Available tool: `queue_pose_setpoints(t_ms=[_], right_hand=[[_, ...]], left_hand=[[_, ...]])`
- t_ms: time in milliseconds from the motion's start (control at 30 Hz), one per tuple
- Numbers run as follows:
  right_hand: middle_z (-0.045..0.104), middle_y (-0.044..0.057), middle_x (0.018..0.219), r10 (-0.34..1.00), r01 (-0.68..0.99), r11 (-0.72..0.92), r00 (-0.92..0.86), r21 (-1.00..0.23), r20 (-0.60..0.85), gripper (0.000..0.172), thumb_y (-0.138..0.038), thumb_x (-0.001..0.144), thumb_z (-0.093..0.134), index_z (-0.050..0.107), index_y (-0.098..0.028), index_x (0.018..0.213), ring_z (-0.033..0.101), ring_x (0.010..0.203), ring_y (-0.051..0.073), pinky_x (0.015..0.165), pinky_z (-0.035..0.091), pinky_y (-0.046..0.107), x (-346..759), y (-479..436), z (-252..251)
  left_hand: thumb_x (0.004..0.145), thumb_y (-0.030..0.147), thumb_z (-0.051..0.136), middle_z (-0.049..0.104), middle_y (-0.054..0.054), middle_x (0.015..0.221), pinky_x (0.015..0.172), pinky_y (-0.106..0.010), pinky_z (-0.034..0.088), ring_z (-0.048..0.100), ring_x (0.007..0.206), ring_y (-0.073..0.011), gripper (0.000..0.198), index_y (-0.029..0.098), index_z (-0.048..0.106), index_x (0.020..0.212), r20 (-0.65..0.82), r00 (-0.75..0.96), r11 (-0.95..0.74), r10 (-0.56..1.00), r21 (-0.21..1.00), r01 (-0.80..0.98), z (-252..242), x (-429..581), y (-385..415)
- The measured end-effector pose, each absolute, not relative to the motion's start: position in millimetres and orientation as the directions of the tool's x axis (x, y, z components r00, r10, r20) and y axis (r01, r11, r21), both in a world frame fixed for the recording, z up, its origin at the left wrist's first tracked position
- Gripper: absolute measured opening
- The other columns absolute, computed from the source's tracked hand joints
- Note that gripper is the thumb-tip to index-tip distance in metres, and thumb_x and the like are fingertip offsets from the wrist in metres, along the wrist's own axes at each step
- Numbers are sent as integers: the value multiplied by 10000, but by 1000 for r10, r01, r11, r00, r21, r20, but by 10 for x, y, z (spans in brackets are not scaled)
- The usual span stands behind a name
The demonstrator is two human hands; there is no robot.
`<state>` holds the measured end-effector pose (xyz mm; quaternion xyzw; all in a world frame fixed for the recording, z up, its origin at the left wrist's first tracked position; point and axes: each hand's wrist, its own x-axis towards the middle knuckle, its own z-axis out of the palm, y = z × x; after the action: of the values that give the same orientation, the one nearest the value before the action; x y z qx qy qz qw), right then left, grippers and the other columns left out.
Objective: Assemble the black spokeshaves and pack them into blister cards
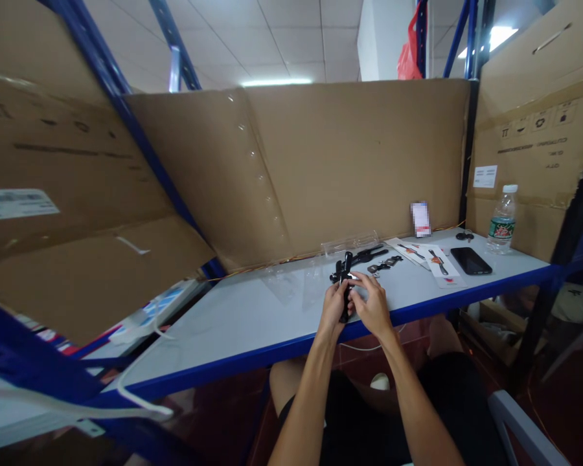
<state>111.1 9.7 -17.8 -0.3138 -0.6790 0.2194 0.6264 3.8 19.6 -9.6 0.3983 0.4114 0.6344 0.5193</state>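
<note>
My left hand (333, 307) and my right hand (372, 304) meet above the front edge of the white shelf table (233, 323). Together they grip a black watch with its strap (345, 279), held upright between them. Left fingers wrap the strap from the left; right fingers pinch the watch body from the right. Just beyond my hands lie more black watch straps (369, 254) and small dark watch parts (386, 264) on the tabletop.
Printed packaging cards (430, 259), a black phone (470, 260), a water bottle (502, 220) and clear plastic trays (350, 244) sit at the back right. Cardboard sheets (320, 155) wall the shelf. Blue rack beams (126, 110) cross on the left. White cable (140, 382) hangs off the front left.
</note>
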Motion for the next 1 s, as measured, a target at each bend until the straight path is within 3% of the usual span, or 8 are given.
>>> queue_pose_setpoints(t_ms=[133,200,267,367,467,567,700,1000], right_hand=[[759,101,1024,797,-88,581,265,-809,543,302,-284,874,532,675,-178,1118,714,961,243,829,545,354,1328,308,-231],[762,92,903,821,-2,480,354,-877,448,240,-283,860,521,694,-172,983,717,854,244,759,546,342,1514,505,-241],[761,81,860,851,249,372,293,-894,436,184,-220,830,543,707,-183,906,714,859,247,800,530,342,1688,705,-216],[770,96,941,909,638,229,130,-735,396,191,-177,848,579,733,-197,959,702,991,263,876,488,329,1807,912,-122],[747,151,1112,945,817,166,29,-553,326,251,-279,915,609,714,-177,1119,683,1081,280,869,476,312,1729,994,-6],[710,212,1198,973,886,124,-20,-447,231,340,-345,931,620,698,-132,1184,679,1103,307,836,483,313,1580,1042,92],[705,245,1192,987,916,121,-69,-382,147,311,-294,960,576,726,-106,1156,674,1129,300,844,481,299,1474,1142,154],[727,244,1110,956,919,204,-113,-338,271,286,-216,957,532,749,-88,1093,700,1061,309,828,502,334,1459,1208,61]], left_hand=[[625,509,832,445,104,515,322,-167,199,369,361,-46,511,206,457,795,71,-124,-114,990,914,-390,-91,8,194],[642,499,829,437,106,519,327,-166,189,363,364,-45,506,211,446,803,67,-123,-112,990,907,-406,-93,-1,191],[651,497,824,438,104,526,330,-168,189,359,366,-44,504,213,438,806,75,-114,-116,991,901,-418,-91,0,185],[648,506,821,444,103,526,330,-170,201,362,367,-47,508,217,438,814,86,-101,-120,991,904,-410,-78,13,163],[663,525,809,450,103,521,328,-171,205,360,359,-50,503,219,448,832,99,-80,-122,992,919,-376,-60,28,137],[668,539,798,447,104,509,322,-172,204,348,349,-50,500,220,449,831,112,-60,-126,992,928,-351,-50,38,120],[663,527,791,443,104,511,316,-173,208,346,354,-49,490,219,448,828,104,-71,-122,992,927,-354,-45,38,124],[690,420,811,430,94,557,336,-167,189,356,388,-40,449,210,430,802,67,-32,-74,997,860,-505,-69,-25,174]])
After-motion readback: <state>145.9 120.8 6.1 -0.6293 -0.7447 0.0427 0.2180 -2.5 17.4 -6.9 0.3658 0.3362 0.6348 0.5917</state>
